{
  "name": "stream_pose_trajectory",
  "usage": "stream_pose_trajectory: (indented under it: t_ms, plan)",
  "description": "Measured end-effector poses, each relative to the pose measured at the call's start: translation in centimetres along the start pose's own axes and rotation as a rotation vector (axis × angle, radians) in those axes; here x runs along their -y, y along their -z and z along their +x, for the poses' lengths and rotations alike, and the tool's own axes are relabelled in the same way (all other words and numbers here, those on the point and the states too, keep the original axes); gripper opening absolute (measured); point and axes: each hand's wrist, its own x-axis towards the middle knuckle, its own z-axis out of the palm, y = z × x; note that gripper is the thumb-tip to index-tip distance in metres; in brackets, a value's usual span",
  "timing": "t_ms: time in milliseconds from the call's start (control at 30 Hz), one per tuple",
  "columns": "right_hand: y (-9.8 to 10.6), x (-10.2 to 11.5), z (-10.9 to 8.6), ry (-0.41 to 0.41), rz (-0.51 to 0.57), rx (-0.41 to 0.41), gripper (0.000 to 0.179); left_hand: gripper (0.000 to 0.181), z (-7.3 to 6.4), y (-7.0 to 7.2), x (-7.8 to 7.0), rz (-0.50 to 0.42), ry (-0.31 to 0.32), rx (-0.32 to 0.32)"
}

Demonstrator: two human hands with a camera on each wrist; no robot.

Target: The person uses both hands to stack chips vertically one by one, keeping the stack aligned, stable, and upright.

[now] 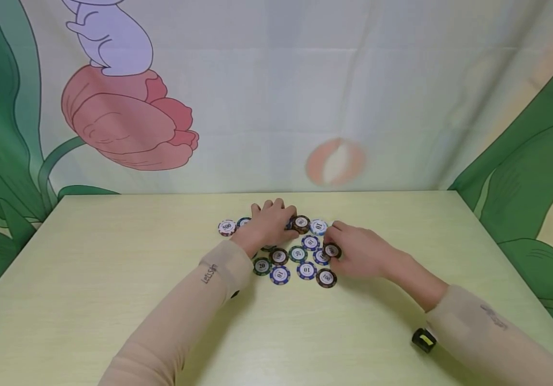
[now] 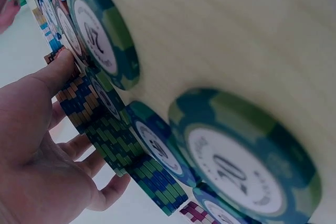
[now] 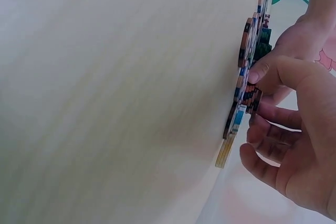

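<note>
Poker chips lie in a cluster near the back of the table, some flat and others in short stacks. My left hand reaches over the back row. Its thumb is at the front of a black-and-yellow chip stack, with the other fingers spread behind the row; exact finger contact is partly hidden. My right hand pinches a black poker chip at the right of the cluster. In the right wrist view its other fingers are bent loosely, beside the chips.
In front lie flat chips: a green 20 chip, a blue 10 chip and a black 100 chip. A white-and-red 500 chip is at the left end. The table meets a printed curtain behind.
</note>
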Motion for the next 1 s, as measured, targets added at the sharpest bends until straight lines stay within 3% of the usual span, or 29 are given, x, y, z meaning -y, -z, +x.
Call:
stream_pose_trajectory:
  t_ms: [433, 1000]
  plan:
    - [0.0, 0.6, 2.9, -0.115, -0.019, -0.057, 0.036, 0.046, 0.2, -0.1, -0.1, -0.028, 0.044, -0.021]
    - [-0.8, 0.8, 5.4, -0.124, 0.012, -0.105, 0.038, 0.041, 0.4, -0.3, 0.1, -0.054, 0.056, -0.024]
